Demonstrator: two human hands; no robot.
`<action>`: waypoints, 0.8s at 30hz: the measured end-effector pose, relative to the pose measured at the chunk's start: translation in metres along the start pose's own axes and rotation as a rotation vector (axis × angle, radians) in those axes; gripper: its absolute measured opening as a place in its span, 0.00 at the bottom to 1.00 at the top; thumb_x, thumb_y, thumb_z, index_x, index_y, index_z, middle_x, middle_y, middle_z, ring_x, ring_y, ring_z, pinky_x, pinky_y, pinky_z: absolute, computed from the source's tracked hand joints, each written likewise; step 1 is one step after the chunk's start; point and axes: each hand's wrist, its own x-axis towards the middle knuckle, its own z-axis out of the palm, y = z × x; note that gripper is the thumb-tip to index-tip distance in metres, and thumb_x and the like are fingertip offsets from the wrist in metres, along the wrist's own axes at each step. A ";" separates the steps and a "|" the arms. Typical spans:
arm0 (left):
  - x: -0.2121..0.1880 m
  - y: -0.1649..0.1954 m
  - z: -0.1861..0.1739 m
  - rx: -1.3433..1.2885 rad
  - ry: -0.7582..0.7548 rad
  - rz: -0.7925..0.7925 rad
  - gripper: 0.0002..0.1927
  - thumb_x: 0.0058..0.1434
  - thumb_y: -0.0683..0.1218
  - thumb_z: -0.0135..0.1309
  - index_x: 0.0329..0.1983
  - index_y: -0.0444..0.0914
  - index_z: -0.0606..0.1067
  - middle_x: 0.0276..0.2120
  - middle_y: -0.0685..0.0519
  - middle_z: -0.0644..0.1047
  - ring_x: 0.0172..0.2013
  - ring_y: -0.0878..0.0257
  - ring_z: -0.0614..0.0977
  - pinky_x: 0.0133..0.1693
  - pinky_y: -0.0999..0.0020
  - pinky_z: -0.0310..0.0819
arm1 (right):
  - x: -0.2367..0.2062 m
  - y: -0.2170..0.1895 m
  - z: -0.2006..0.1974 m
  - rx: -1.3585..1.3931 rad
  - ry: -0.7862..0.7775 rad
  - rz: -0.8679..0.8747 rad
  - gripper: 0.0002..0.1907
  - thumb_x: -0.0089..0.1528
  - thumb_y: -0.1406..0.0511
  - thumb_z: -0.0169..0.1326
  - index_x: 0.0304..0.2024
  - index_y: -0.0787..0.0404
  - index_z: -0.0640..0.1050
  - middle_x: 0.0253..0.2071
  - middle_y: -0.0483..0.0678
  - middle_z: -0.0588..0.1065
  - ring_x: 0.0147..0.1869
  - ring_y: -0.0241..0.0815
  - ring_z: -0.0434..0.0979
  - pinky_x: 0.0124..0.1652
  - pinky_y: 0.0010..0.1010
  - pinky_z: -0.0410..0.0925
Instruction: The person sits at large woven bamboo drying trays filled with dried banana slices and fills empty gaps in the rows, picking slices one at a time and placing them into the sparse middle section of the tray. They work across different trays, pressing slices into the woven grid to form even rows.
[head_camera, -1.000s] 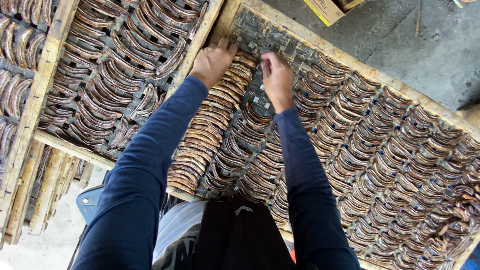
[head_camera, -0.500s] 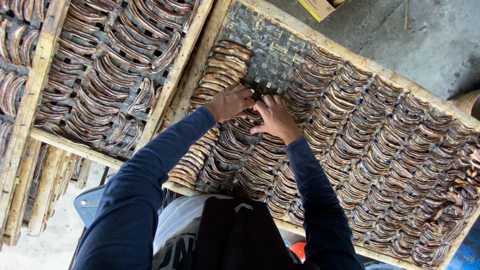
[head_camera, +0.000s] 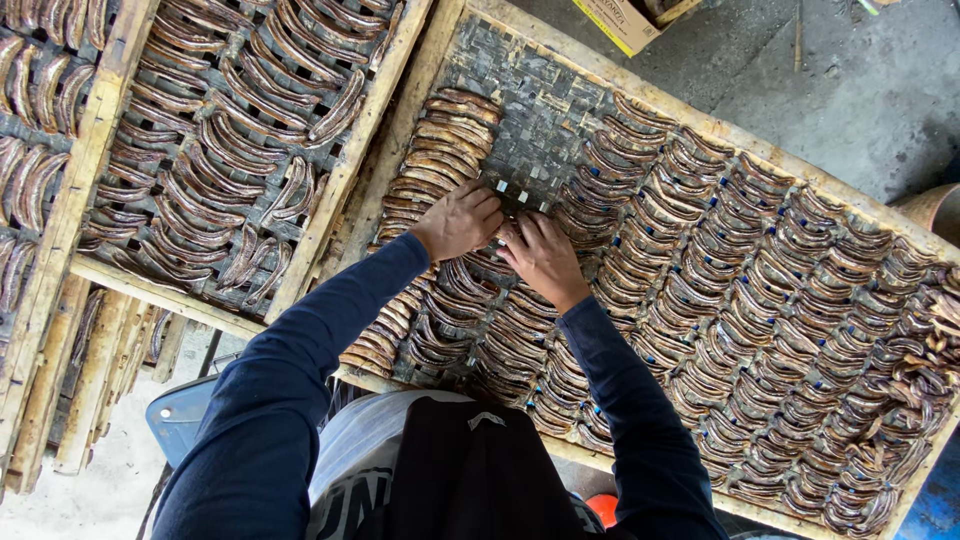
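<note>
Both hands have dropped toward frame centre: left hand (head_camera: 458, 220) and right hand (head_camera: 543, 258) curl, fingers bunched on curved brown strips (head_camera: 470, 275), extending the rows across the woven tray (head_camera: 545, 100).

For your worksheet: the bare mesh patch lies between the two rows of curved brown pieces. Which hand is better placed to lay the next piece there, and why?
Probably the right hand: its fingertips rest on the row end bordering the bare mesh. The left hand lies over the neighbouring row of curved pieces, slightly off the gap.

Even, diffuse daylight falls from above, casting only soft, short shadows and no glare. Focus is sharp throughout, with slight wide-angle stretching toward the frame edges.
</note>
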 end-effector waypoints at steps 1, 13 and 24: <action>-0.001 0.000 0.001 -0.032 0.039 -0.003 0.15 0.64 0.55 0.59 0.45 0.40 0.79 0.45 0.51 0.77 0.55 0.53 0.76 0.66 0.54 0.65 | 0.001 0.001 0.000 -0.007 -0.025 0.009 0.20 0.63 0.56 0.58 0.53 0.60 0.77 0.50 0.53 0.76 0.56 0.52 0.73 0.53 0.46 0.71; 0.003 -0.007 0.024 -0.057 0.015 -0.040 0.15 0.59 0.47 0.60 0.48 0.39 0.77 0.46 0.50 0.78 0.51 0.54 0.79 0.58 0.59 0.73 | 0.008 0.028 0.029 0.074 -0.065 0.019 0.15 0.71 0.62 0.56 0.56 0.62 0.71 0.38 0.50 0.77 0.44 0.46 0.76 0.46 0.38 0.73; 0.020 -0.023 0.016 -0.221 0.137 -0.059 0.15 0.61 0.46 0.56 0.51 0.40 0.77 0.35 0.50 0.79 0.39 0.53 0.81 0.49 0.59 0.79 | 0.031 0.036 0.020 0.372 -0.081 0.351 0.09 0.69 0.67 0.59 0.45 0.59 0.71 0.35 0.49 0.77 0.36 0.44 0.80 0.38 0.36 0.75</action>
